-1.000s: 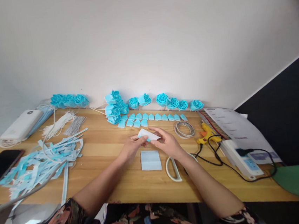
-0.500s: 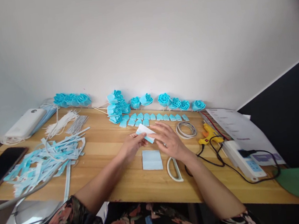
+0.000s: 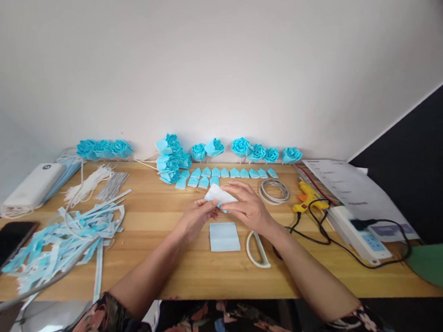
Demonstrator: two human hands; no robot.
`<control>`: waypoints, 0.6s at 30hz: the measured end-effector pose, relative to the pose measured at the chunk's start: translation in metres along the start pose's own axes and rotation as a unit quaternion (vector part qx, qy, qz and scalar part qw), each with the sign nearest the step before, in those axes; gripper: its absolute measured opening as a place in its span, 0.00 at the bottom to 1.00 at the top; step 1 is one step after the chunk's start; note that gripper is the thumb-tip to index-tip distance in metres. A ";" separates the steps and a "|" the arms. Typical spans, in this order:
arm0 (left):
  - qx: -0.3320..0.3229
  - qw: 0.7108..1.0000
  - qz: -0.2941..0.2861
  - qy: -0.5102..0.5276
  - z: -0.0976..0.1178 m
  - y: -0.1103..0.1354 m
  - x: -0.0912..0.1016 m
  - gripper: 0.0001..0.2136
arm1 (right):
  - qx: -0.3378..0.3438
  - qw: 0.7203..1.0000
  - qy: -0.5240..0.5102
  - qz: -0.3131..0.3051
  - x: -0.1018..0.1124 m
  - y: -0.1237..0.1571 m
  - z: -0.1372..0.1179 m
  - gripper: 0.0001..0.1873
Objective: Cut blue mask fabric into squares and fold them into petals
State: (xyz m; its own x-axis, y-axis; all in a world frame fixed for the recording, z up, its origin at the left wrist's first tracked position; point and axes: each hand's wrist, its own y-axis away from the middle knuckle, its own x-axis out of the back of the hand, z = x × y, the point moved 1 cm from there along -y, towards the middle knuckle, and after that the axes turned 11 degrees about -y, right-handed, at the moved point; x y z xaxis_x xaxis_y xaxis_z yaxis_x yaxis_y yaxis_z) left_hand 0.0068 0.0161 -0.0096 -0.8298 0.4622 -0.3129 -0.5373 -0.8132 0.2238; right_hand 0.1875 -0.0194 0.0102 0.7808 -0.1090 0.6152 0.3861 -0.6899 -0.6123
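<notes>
Above the middle of the wooden table (image 3: 159, 213), my left hand (image 3: 194, 218) and my right hand (image 3: 247, 208) both pinch a small folded piece of white-and-blue mask fabric (image 3: 218, 194). Just below them a flat stack of blue fabric rectangles (image 3: 224, 236) lies on the table. White scissors (image 3: 258, 249) rest beside my right wrist. A row of small folded blue petals (image 3: 226, 174) lies behind my hands, with finished blue fabric roses (image 3: 243, 146) along the wall.
A heap of cut blue mask strips (image 3: 62, 239) and white ear loops (image 3: 88, 183) lies at left, by a power bank (image 3: 31, 185) and a phone (image 3: 0, 249). At right are a tape roll (image 3: 273, 190), yellow glue gun (image 3: 306, 197), power strip (image 3: 359, 233) and papers (image 3: 344, 185).
My right hand, which had spread over the fabric piece half a second ago, has closed on it again. The piece has turned slightly between my fingers.
</notes>
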 end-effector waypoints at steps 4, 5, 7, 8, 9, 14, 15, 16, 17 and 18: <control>-0.015 0.999 0.026 -0.044 -0.002 -0.001 0.003 0.17 | -0.002 0.999 -0.028 0.020 -0.002 -0.001 -0.002 0.07; -0.022 0.997 0.036 -0.063 -0.003 -0.001 0.004 0.17 | -0.011 0.999 -0.039 0.024 -0.002 -0.001 -0.003 0.07; -0.040 0.993 0.050 -0.099 -0.004 -0.001 0.005 0.17 | -0.048 0.996 -0.067 0.032 -0.004 -0.001 -0.007 0.07; -0.048 0.991 0.053 -0.111 -0.004 -0.001 0.005 0.16 | -0.072 0.993 -0.084 0.038 -0.005 -0.001 -0.008 0.07; -0.053 0.990 0.053 -0.120 -0.004 0.000 0.005 0.16 | -0.098 0.989 -0.103 0.045 -0.006 -0.001 -0.009 0.07; -0.059 0.988 0.045 -0.138 0.000 0.002 0.002 0.16 | -0.204 0.957 -0.187 0.084 -0.011 0.002 -0.006 0.04; -0.060 0.987 0.044 -0.140 0.001 0.003 0.001 0.16 | -0.221 0.950 -0.203 0.090 -0.012 0.003 -0.005 0.04; -0.060 0.987 0.043 -0.141 0.001 0.003 0.000 0.16 | -0.236 0.943 -0.216 0.094 -0.012 0.004 -0.003 0.05; -0.061 0.987 0.043 -0.142 0.001 0.003 0.000 0.16 | -0.249 0.936 -0.228 0.097 -0.013 0.005 -0.002 0.06; -0.060 0.987 0.041 -0.143 0.001 0.003 -0.001 0.16 | -0.259 0.931 -0.236 0.099 -0.013 0.005 -0.002 0.07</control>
State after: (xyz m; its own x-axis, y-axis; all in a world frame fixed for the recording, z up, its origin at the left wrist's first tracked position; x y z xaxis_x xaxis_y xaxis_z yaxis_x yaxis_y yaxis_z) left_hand 0.0056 0.0137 -0.0075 -0.8880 0.4593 -0.0205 -0.4583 -0.8806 0.1206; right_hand 0.1782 -0.0230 -0.0005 0.9876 -0.0284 0.1544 0.0184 -0.9559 -0.2931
